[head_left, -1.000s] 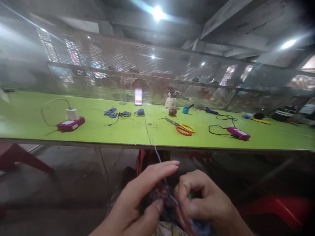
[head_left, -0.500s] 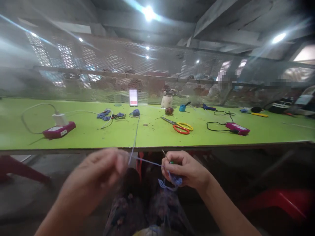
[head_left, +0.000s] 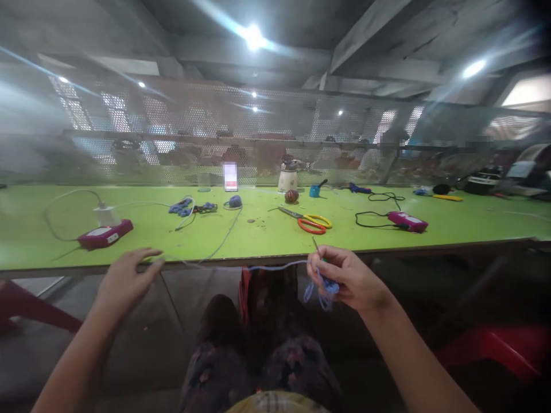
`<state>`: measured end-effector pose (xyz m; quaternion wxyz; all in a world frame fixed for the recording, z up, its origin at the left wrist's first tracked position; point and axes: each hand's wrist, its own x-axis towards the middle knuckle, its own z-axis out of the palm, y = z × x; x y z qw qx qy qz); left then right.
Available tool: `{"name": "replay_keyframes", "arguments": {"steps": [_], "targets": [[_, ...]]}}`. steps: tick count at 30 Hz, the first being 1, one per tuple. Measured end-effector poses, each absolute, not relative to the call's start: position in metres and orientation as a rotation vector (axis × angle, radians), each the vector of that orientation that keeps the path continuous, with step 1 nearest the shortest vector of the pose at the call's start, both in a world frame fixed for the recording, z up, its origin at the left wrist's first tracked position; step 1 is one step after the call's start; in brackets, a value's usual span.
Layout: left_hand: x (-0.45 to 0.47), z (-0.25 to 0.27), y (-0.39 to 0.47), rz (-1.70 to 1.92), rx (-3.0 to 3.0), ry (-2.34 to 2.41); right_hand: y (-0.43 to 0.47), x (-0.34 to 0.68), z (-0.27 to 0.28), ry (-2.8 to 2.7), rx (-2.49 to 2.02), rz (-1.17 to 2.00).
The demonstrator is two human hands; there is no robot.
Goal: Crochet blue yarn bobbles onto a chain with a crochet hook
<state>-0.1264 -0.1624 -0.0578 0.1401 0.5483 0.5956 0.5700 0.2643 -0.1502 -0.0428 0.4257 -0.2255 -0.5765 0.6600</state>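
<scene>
My right hand [head_left: 350, 281] is closed around a thin metal crochet hook [head_left: 315, 245] with a bit of green at its grip, and a small blue crocheted piece [head_left: 329, 287] whose loops hang below the fingers. A strand of blue yarn [head_left: 271, 267] leaves this hand leftward along the table's front edge. It thins into blur near my left hand [head_left: 129, 281], which is at the edge with thumb and fingers apart; whether the strand touches its fingertips is unclear. The strand links up to a blue yarn ball [head_left: 235, 201] on the table.
On the green table [head_left: 275, 244] lie scissors [head_left: 312, 222], a dark striped ball [head_left: 291, 197], blue crocheted pieces [head_left: 183, 207] and two purple power strips [head_left: 105, 234] [head_left: 408, 221]. Behind stand a phone [head_left: 230, 176], a jug [head_left: 288, 179] and a blue pot [head_left: 315, 190]. A red stool [head_left: 495, 350] is at right.
My left hand has moved left, away from the right hand, and its fingers have spread. The yarn between them now lies lower and longer. My right hand has shifted slightly right and up.
</scene>
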Motion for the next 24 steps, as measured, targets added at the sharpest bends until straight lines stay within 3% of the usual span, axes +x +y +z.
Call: {"name": "replay_keyframes", "arguments": {"steps": [5, 9, 11, 16, 24], "targets": [[-0.059, -0.053, -0.186, 1.595, 1.535, 1.859, -0.159, 0.234, -0.044, -1.567, -0.584, 1.700], [0.027, -0.057, -0.198, 1.094, 1.698, 1.101, -0.162, 0.229, -0.032, -1.651, -0.617, 1.694], [0.045, -0.066, -0.201, 0.904, 1.745, 0.944, -0.159, 0.236, -0.030, -1.641, -0.641, 1.650], [0.015, -0.081, -0.210, 0.925, 1.690, 1.142, -0.146, 0.249, -0.043, -1.554, -0.653, 1.668], [-0.031, -0.064, -0.217, 0.905, 1.911, 1.420, -0.146, 0.246, -0.042, -1.505, -0.623, 1.691]]}}
